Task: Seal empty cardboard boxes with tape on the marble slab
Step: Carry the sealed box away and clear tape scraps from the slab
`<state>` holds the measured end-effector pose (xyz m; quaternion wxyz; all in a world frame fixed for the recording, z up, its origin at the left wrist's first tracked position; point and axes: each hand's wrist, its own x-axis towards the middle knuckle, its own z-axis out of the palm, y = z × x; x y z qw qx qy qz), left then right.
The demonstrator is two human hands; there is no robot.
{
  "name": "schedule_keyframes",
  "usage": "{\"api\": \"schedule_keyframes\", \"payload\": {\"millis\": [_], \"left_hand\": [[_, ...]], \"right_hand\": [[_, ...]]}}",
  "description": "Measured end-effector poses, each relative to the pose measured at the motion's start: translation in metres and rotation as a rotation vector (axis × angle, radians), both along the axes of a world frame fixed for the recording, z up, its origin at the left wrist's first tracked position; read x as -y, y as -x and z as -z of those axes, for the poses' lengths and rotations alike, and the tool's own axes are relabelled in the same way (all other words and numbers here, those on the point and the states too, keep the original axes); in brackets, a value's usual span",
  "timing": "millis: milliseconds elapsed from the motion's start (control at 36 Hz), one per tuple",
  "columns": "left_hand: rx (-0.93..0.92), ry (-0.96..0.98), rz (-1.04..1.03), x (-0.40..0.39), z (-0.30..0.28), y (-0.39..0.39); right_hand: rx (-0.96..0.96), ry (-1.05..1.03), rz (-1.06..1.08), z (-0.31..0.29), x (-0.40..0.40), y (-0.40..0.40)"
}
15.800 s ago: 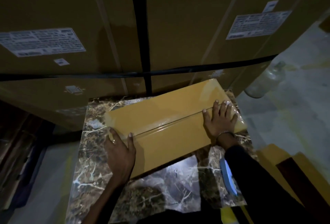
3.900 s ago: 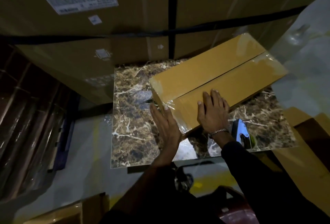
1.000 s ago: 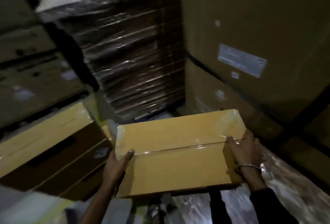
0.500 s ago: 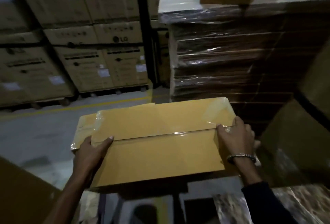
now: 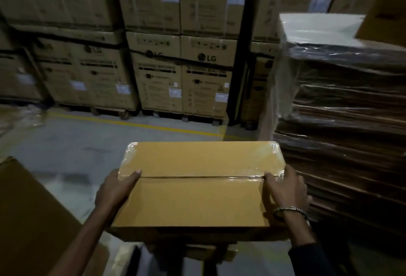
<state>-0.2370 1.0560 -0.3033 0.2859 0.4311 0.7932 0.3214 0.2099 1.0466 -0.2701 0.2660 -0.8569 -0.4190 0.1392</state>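
Step in hand, by my read: carrying sealed box [image 5: 197, 190] off to set aside — tape [image 5: 241, 178] along centre seam, wrapped over both ends. Box held in air, level, over floor [image 5: 66, 143]. Left hand [image 5: 116, 187] grasps left end, thumb on top; right hand [image 5: 287, 190] grasps right end, fingers over taped edge. Next move calls for clear spot to lower it flat, then return for unsealed box. Earlier: box lay on marble bench, palms pressing tape; bench now out of sight — view swung to stacked cartons [image 5: 182, 73].

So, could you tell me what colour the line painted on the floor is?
Yellow; the floor line shows in the head view, beyond the held box.
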Motion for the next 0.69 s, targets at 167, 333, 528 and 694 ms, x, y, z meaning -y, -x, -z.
{"api": "schedule_keyframes", "payload": {"millis": [167, 333, 528, 694], "left_hand": [[-0.041, 0.002, -0.055, -0.063, -0.003, 0.023], [-0.095, 0.052, -0.076, -0.114, -0.002, 0.039], [-0.161, 0.13, -0.044, -0.147, 0.007, 0.045], [-0.301, 0.062, -0.003, -0.146, 0.019, 0.046]], "right_hand": [[-0.084, -0.027, -0.056, 0.024, -0.074, 0.026], [-0.129, -0.043, -0.074, 0.044, -0.126, 0.048], [-0.041, 0.01, -0.015, 0.058, -0.154, 0.058], [-0.026, 0.031, -0.01, 0.06, -0.148, 0.067]]}}
